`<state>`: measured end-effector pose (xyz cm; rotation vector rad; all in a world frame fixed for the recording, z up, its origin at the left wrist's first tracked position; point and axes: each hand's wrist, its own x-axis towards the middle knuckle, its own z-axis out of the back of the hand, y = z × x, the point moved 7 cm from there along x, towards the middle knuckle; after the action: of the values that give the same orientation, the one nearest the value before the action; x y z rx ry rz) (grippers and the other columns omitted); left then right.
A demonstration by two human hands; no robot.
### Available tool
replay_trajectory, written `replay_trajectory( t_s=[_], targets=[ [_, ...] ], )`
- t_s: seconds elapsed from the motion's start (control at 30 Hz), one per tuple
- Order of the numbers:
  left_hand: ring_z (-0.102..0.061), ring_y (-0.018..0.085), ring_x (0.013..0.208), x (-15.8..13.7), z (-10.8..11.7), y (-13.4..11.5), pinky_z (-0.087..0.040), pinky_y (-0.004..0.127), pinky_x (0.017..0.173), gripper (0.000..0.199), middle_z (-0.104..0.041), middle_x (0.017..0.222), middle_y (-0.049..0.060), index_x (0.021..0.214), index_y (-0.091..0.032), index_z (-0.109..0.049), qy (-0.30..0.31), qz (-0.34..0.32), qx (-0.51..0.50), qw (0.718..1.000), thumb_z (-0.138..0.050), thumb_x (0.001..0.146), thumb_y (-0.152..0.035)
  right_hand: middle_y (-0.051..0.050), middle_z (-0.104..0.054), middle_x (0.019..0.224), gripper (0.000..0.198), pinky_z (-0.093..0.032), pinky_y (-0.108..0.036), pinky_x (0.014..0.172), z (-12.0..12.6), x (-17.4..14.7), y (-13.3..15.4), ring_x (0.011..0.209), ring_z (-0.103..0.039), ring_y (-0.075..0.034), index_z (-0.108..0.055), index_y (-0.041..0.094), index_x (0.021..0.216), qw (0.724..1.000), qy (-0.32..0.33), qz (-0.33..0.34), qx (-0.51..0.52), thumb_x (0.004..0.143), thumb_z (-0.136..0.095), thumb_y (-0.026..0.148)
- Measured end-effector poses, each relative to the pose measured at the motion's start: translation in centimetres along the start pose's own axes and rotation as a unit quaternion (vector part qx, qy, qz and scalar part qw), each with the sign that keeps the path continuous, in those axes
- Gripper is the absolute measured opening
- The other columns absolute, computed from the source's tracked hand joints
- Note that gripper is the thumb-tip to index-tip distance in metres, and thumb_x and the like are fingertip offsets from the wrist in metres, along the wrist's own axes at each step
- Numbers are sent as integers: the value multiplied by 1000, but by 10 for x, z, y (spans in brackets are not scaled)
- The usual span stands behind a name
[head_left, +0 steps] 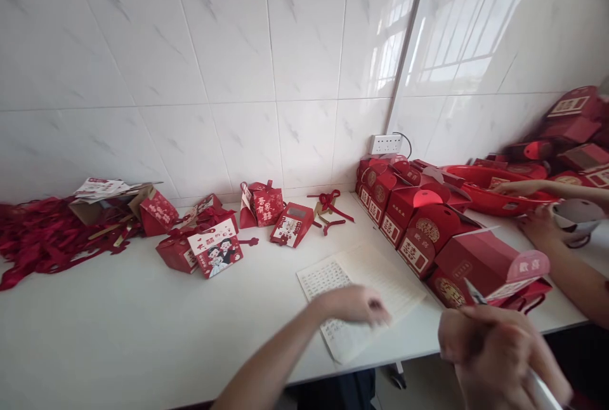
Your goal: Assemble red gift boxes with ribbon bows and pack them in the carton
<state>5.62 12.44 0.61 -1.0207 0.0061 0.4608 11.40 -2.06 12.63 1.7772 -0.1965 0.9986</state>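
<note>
My right hand (504, 346), close to the camera at the lower right, is closed around a pen (540, 391) whose pointed tip rises above the fingers. Over the lower part of an open notebook (349, 346) hovers my left hand (354, 305), its curled fingers smeared by motion. I cannot make out whether anything is in them. Rows of handwriting cover the notebook's left page, while the right page shows ruled lines. Beside the notebook, red gift boxes (421, 242) with gold lettering stand in a row, the nearest one close to my right hand.
Red ribbons (42, 232) are heaped at the left, near several small printed boxes (216, 248). A power strip (385, 143) is on the tiled wall. Another person's hands (523, 188) are at a red basin (504, 207) on the right, with more red boxes piled behind.
</note>
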Motion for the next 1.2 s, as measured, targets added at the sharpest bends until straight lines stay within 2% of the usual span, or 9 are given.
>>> replay_trajectory(
  t_s=[0.07, 0.17, 0.3, 0.47, 0.6, 0.73, 0.93, 1.13, 1.2],
  targets=[
    [-66, 17, 81, -10, 73, 24, -52, 28, 72, 18, -68, 88, 5, 87, -19, -65, -229, 44, 98, 968, -55, 76, -30, 4, -45, 43, 30, -35, -18, 37, 2, -8, -28, 33, -41, -10, -56, 17, 81, 992, 83, 4, -98, 95, -44, 40],
    [-38, 30, 129, -25, 138, 67, -32, 45, 104, 38, -45, 132, 20, 115, -12, -51, -367, 102, 158, 911, -52, 78, -20, 2, -55, 58, 31, -42, -18, 41, 4, -41, -77, 42, -53, -12, -56, 18, 96, 953, 242, -19, -181, 93, -45, 46],
    [-9, 47, 136, -41, 175, 127, -18, 64, 103, 74, -17, 148, 25, 128, -12, -38, -425, 188, 213, 859, -70, 63, -27, -5, -60, 76, 42, -48, -24, 47, 27, -78, -125, 54, -60, -18, -46, 19, 102, 941, 208, -71, -258, 91, -41, 59],
    [-34, 36, 130, -55, 191, 166, -33, 49, 102, 84, -32, 141, 20, 137, -14, -27, -392, 245, 264, 847, -63, 68, -45, -2, -55, 74, 25, -44, -24, 45, -3, -71, -123, 49, -53, -15, -44, 20, 85, 912, 282, 17, -297, 96, -41, 43],
    [-43, 31, 122, -67, 215, 146, -35, 41, 102, 74, -46, 130, 19, 133, -10, -34, -417, 214, 288, 835, -57, 72, -45, -10, -55, 91, 22, -48, -25, 52, -30, -37, -117, 80, -59, -21, -53, 18, 92, 891, 320, 127, -297, 98, -33, 27],
    [-46, 33, 116, -84, 222, 90, -34, 42, 100, 57, -53, 119, 17, 115, -12, -54, -433, 178, 386, 795, -53, 74, -51, -16, -54, 106, 39, -53, -33, 57, -49, -26, -139, 95, -57, -28, -55, 18, 113, 854, 348, 174, -346, 91, -24, 8],
    [-54, 37, 90, -113, 179, 29, -42, 46, 82, 62, -59, 93, 19, 97, -9, -63, -379, 216, 501, 747, -48, 76, -65, -14, -47, 120, 30, -49, -43, 90, -110, -38, -104, 108, -52, -26, -45, 20, 123, 897, 404, 112, -142, 93, -48, 22],
    [-57, 24, 91, -141, 166, 18, -46, 36, 82, 23, -62, 89, 8, 89, -19, -63, -379, 85, 412, 824, -44, 86, -31, -15, -46, 123, 49, -42, -42, 100, -183, -42, -54, 117, -45, -25, -35, 17, 130, 894, 437, 96, -9, 88, -60, 22],
    [-57, 23, 90, -159, 162, 15, -47, 35, 82, 23, -62, 85, 7, 86, -20, -63, -413, 54, 394, 819, -44, 87, -33, -14, -47, 119, 40, -44, -41, 97, -188, -38, -47, 112, -48, -24, -38, 18, 126, 909, 410, 79, 10, 91, -56, 25]
  ],
)
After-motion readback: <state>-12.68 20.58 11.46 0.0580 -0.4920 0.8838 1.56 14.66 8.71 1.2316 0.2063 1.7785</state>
